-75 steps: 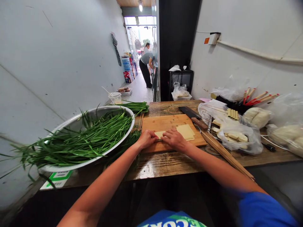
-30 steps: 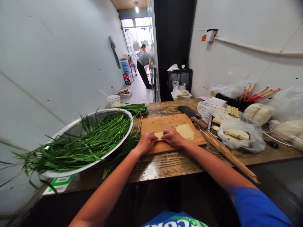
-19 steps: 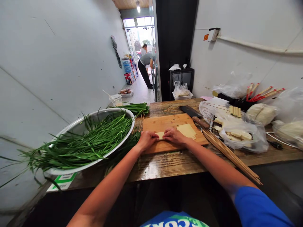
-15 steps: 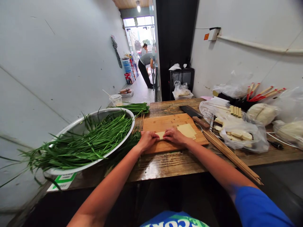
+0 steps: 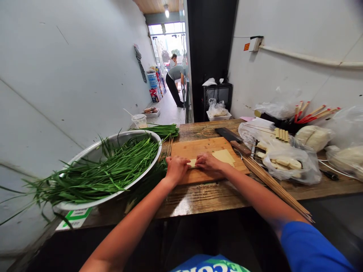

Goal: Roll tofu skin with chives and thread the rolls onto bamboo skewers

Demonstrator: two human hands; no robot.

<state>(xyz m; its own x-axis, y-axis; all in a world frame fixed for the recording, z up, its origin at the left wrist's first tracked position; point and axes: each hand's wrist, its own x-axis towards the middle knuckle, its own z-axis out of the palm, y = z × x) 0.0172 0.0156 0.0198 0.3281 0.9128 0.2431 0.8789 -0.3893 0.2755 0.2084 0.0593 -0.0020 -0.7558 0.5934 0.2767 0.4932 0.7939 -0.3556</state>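
My left hand and my right hand press side by side on a pale yellow tofu-skin roll near the front edge of a wooden cutting board. Both hands curl over the roll, and only a short piece of it shows between them. A flat stack of tofu-skin sheets lies on the board just right of my right hand. A big metal basin heaped with green chives stands at my left.
A cleaver lies behind the board. Bamboo skewers run along the table's right front. Plastic bags of food and red-tipped chopsticks crowd the right side. A chive bunch lies behind the basin. Two people stand far down the corridor.
Both hands have stayed on the tofu-skin roll, drawing slightly closer together over it. The view has shifted a little.
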